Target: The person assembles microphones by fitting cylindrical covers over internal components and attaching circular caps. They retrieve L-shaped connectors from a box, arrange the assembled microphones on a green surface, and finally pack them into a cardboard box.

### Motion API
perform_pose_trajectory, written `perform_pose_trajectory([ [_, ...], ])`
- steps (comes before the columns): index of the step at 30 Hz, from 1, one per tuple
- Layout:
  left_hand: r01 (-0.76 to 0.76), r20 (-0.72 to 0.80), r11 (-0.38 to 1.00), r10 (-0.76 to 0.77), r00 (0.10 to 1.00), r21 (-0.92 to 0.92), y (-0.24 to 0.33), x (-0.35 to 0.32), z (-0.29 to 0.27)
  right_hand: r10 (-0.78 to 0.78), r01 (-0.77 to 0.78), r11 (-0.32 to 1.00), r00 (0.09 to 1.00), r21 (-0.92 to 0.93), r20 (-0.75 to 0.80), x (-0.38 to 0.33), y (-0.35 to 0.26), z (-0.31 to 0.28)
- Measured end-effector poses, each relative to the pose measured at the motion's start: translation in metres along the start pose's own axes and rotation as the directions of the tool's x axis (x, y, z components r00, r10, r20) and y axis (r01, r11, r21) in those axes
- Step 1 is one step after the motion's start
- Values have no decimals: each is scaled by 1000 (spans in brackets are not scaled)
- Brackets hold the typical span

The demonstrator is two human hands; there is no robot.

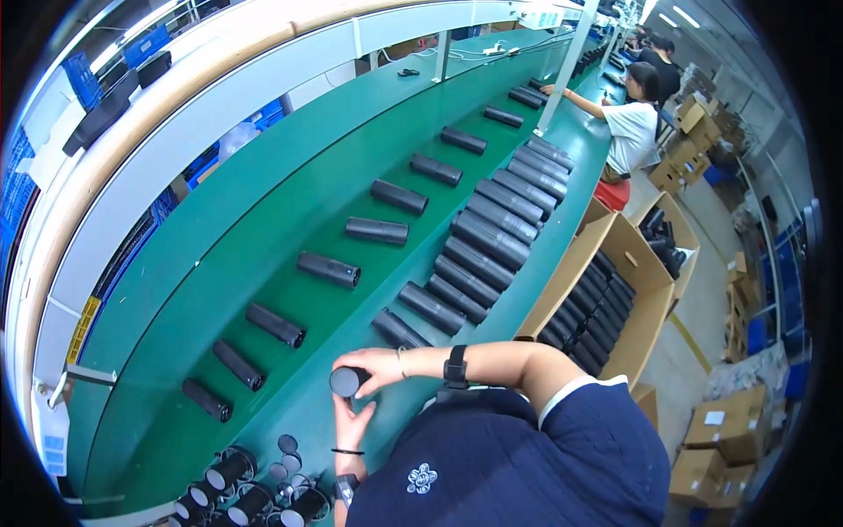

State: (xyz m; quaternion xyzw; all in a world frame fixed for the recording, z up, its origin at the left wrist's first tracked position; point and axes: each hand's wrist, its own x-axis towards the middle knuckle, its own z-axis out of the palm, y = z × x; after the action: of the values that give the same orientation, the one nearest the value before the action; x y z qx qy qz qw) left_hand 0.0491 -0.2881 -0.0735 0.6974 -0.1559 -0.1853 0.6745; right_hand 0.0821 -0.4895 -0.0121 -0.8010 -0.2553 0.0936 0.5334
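Observation:
A black cylinder with a round grey end face point(346, 381) is held between my two hands, its grey end turned up toward me. My right hand point(379, 364) wraps its fingers round the upper side of the cylinder. From below, my left hand point(350, 425) closes on the same piece; its fingertips are partly hidden behind it. Close to my left wrist lie several loose round grey discs point(288, 444). Beside them stands a cluster of black cylindrical parts with pale round ends point(230, 468). Just beyond my right hand lies a black tube point(399, 328).
Black tubes point(378, 230) lie spaced along the green conveyor belt point(255, 220). A row of black tubes point(479, 246) covers the bench edge. At right, a cardboard box point(650, 303) holds stacked tubes. Farther along sits a co-worker in a white shirt point(630, 132). More cartons point(729, 417) stand on the floor.

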Motion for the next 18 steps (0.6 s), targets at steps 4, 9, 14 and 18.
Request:
perform_pose_trajectory([
  [4, 54, -115, 997, -47, 992, 55, 10, -4, 15, 43, -15, 974, 992, 227, -119, -6, -1, 34],
  [9, 21, -68, 985, -9, 998, 170, 29, -2, 23, 64, -38, 989, 982, 142, -177, -11, 0, 25],
  [14, 57, -88, 965, -35, 995, 256, 14, -10, 26, 170, -108, 940, 971, 323, -171, -14, 5, 29],
  [18, -19, -133, 979, 48, 990, 205, 14, -13, 31, 182, -117, 952, 959, 282, -218, -10, 11, 33],
])
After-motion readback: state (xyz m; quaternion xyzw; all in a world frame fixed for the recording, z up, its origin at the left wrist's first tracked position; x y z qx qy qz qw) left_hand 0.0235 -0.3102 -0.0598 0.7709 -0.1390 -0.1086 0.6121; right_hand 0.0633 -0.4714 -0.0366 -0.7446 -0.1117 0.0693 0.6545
